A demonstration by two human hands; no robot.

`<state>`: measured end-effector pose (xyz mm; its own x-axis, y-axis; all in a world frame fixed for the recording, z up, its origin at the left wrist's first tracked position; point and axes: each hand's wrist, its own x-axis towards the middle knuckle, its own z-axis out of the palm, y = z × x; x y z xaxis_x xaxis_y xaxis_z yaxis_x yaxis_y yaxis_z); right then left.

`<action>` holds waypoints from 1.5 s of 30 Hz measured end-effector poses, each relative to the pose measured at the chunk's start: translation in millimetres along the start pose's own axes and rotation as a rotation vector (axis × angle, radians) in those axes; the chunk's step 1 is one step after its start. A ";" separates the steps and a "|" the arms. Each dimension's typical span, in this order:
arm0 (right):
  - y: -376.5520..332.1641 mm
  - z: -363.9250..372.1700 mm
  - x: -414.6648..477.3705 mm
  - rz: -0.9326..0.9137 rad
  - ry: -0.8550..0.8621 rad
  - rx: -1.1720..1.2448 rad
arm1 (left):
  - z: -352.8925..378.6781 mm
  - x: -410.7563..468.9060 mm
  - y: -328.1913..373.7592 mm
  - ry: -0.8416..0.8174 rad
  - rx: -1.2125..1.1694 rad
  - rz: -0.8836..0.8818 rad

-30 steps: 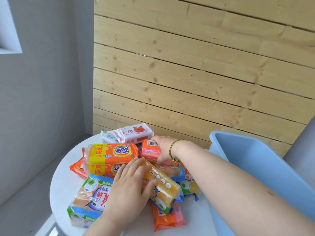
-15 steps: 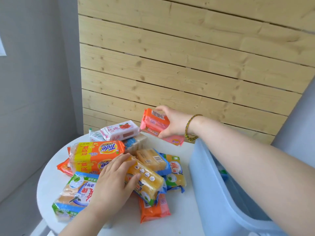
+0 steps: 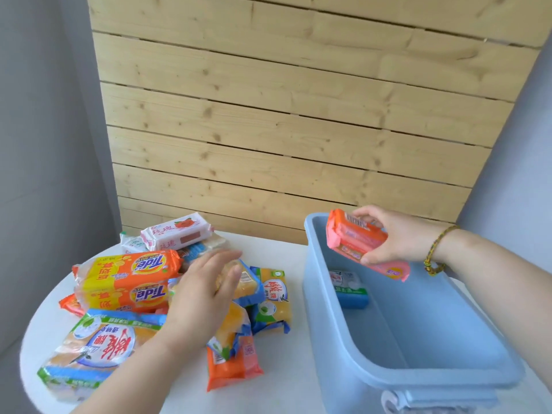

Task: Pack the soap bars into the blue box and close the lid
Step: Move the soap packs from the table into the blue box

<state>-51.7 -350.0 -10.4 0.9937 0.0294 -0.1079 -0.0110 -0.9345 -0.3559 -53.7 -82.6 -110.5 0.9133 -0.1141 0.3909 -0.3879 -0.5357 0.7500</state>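
**Soap goes over the box, one pack in hand**

Soap is the job, and the box (image 3: 397, 348) is the biggest thing here: a blue tub standing on the right of the table (image 3: 292, 255), its mouth open so packs can drop straight in. No lid is on it; a pale blue piece at its near edge may be a latch or part of the lid, I cannot tell which. One blue pack (image 3: 349, 289) already lies on the floor at the far end, leaving most of the room free.

The pile (image 3: 167, 294) of wrapped bars sits heaped on the left of the table, beside the box, within easy reach of both arms.

The right hand (image 3: 391, 237) holds a pink pack (image 3: 363, 243) above the far end of the box, fingers and thumb clamped across its width, tilted, probably to lower it in beside the blue one.

The left hand (image 3: 200, 297) lies flat and open over the pile, fingers spread, gripping nothing, likely steadying it or choosing the next pack.
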 end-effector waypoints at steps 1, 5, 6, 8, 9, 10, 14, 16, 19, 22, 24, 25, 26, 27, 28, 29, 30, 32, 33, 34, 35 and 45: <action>5.2 5.1 0.1 0.027 -0.031 -0.042 | 4.6 2.6 9.2 -0.019 -0.109 -0.031; 18.2 27.2 2.2 0.138 -0.190 -0.249 | 35.2 13.3 48.3 -0.207 -0.398 -0.202; 18.5 33.5 4.3 0.151 -0.232 -0.303 | 42.6 15.3 54.5 -0.253 -0.415 -0.227; 18.0 44.9 6.7 0.140 -0.291 -0.427 | 58.6 18.0 62.9 -0.342 -0.430 -0.238; 16.7 51.1 9.0 0.110 -0.312 -0.481 | 64.7 18.6 63.9 -0.373 -0.424 -0.225; 15.8 57.5 11.6 0.080 -0.332 -0.509 | 69.7 18.8 64.1 -0.397 -0.407 -0.207; 24.7 80.5 22.7 0.019 -0.401 -0.484 | 83.1 16.2 63.7 -0.392 -0.397 -0.182; 28.9 87.4 24.8 0.000 -0.420 -0.476 | 85.9 15.7 62.2 -0.377 -0.420 -0.199; 31.2 93.7 24.9 -0.033 -0.421 -0.471 | 86.3 14.2 61.5 -0.379 -0.452 -0.212; 32.1 101.1 27.5 -0.057 -0.416 -0.478 | 86.6 13.1 60.2 -0.367 -0.480 -0.224; 32.6 106.6 28.6 -0.054 -0.399 -0.514 | 88.0 13.1 58.6 -0.365 -0.485 -0.232; 33.6 109.0 28.5 -0.050 -0.395 -0.536 | 89.3 13.0 58.0 -0.369 -0.483 -0.238; 33.9 112.1 28.5 -0.052 -0.388 -0.557 | 89.8 12.4 57.4 -0.370 -0.483 -0.244; 34.4 113.3 28.5 -0.055 -0.380 -0.584 | 90.2 12.1 57.4 -0.367 -0.499 -0.245; 34.7 114.9 28.8 -0.063 -0.371 -0.608 | 90.1 11.5 57.2 -0.361 -0.514 -0.250; 34.7 115.8 28.9 -0.071 -0.366 -0.633 | 89.7 11.1 57.4 -0.357 -0.521 -0.253; 33.9 116.3 29.1 -0.075 -0.366 -0.653 | 89.4 11.2 57.5 -0.354 -0.519 -0.256; 32.1 115.9 27.8 -0.077 -0.366 -0.683 | 88.9 11.3 58.4 -0.357 -0.515 -0.256; 31.4 115.0 27.1 -0.090 -0.368 -0.700 | 88.7 11.8 59.1 -0.362 -0.506 -0.250; 30.9 113.8 26.9 -0.102 -0.375 -0.717 | 88.4 12.2 59.6 -0.363 -0.490 -0.243; 29.8 112.7 27.0 -0.108 -0.387 -0.721 | 88.2 12.3 59.5 -0.361 -0.479 -0.236; 30.0 74.6 28.8 0.339 -0.531 -0.534 | 85.5 11.9 61.9 -0.396 -0.502 -0.248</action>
<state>-31.7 -350.7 -93.4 0.7596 -0.2457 -0.6022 -0.1134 -0.9618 0.2493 -56.3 -188.7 -105.1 0.9218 -0.3869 0.0230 -0.0850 -0.1440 0.9859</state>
